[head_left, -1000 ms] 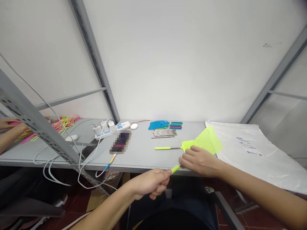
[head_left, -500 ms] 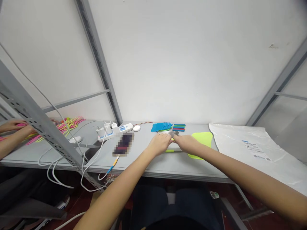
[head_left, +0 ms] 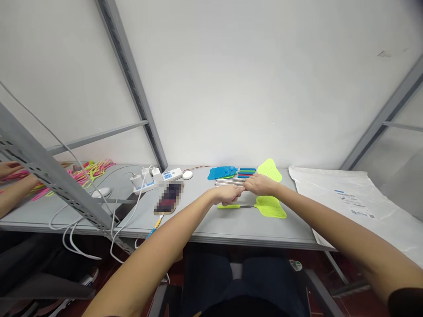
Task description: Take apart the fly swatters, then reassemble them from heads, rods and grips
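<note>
Both of my hands meet above the table. My left hand (head_left: 228, 193) is closed in a fist, its knuckles against the fingers of my right hand (head_left: 259, 184), which is pinched shut. A yellow-green fly swatter head (head_left: 269, 169) sticks out beyond my right hand. Its shaft and handle are hidden in my fingers. Just below my hands lies a second yellow-green fly swatter (head_left: 271, 207) with a metal shaft and green grip. Behind my hands are bare metal rods (head_left: 226, 181), a pile of blue swatter heads (head_left: 221, 172) and several coloured handles (head_left: 247, 170).
A large white plastic bag (head_left: 330, 193) covers the right side. To the left lie a phone (head_left: 169, 198) on a cable, a power strip (head_left: 172, 175) and a white round disc (head_left: 187, 175). Past the metal post, another person's hands (head_left: 13, 169) touch pink and yellow cords (head_left: 95, 169).
The swatter head by my right hand has turned up and away toward the wall. My right hand has moved slightly right, uncovering more of the swatter lying on the table.
</note>
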